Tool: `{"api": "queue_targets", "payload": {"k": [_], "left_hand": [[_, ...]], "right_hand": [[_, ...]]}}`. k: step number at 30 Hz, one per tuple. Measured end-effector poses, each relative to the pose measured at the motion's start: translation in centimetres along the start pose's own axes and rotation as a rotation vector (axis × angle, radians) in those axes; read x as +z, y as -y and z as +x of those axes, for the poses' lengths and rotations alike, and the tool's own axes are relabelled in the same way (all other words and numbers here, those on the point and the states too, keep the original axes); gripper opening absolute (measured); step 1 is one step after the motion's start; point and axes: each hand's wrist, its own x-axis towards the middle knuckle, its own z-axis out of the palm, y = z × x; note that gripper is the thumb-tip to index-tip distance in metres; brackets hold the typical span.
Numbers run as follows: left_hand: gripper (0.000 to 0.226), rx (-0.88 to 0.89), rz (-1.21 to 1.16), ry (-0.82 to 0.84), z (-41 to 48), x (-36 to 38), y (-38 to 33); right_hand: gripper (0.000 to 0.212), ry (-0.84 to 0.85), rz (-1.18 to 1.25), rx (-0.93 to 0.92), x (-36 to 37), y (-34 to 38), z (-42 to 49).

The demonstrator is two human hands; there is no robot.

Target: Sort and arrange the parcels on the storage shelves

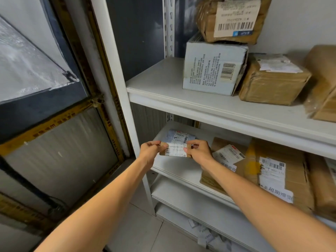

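Setting: white metal shelving is filling the right of the frame, and a dark window with yellow-taped bars is taking up the left.
Upper shelf [160, 82]: it is carrying a white printed box [212, 70] in the upper right, with taped brown parcels on top of it and beside it.
Middle shelf [174, 166]: a grey mailer [179, 136] is lying at the back left, and flat cardboard parcels [272, 170] are crowding the right.
Small parcel [175, 150]: it is sitting at the centre of the frame, label towards the camera, just in front of the grey mailer and over the bare left part of the middle shelf. Whether it is touching the board cannot be told.
Left hand [150, 151]: it is pinching the parcel's left end between thumb and fingertips.
Right hand [198, 151]: it is pinching the right end the same way.
Step in hand: the person is probably reading the label or setting the parcel down.
Doing it well: the person is best keeping the label outward and level, lowering the parcel into the bare space, square to the shelf edge and clear of the mailer.
Risk: a light box gripped only at its ends is likely to twist if one hand lets go first.
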Motion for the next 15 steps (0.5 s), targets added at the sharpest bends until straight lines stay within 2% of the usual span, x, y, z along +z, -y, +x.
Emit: {"api": "queue_targets", "payload": {"k": [3, 8, 11, 15], "left_hand": [[0.04, 0.013, 0.018, 0.034, -0.2, 0.4, -0.1], [0.036, 0.001, 0.078, 0.091, -0.3, 1.0, -0.5], [0.03, 0.008, 0.071, 0.133, -0.7, 1.2, -0.6], [0.033, 0.014, 0.097, 0.134, -0.8, 1.3, -0.3]], "right_hand": [[0.031, -0.022, -0.011, -0.024, -0.5, -0.3, 0.3], [0.034, -0.03, 0.032, -0.019, -1.2, -0.3, 0.7], [0.038, -0.104, 0.124, 0.054, -1.0, 0.0, 0.9], [0.018, -0.127, 0.265, 0.069, -1.7, 0.8, 0.5]]}}
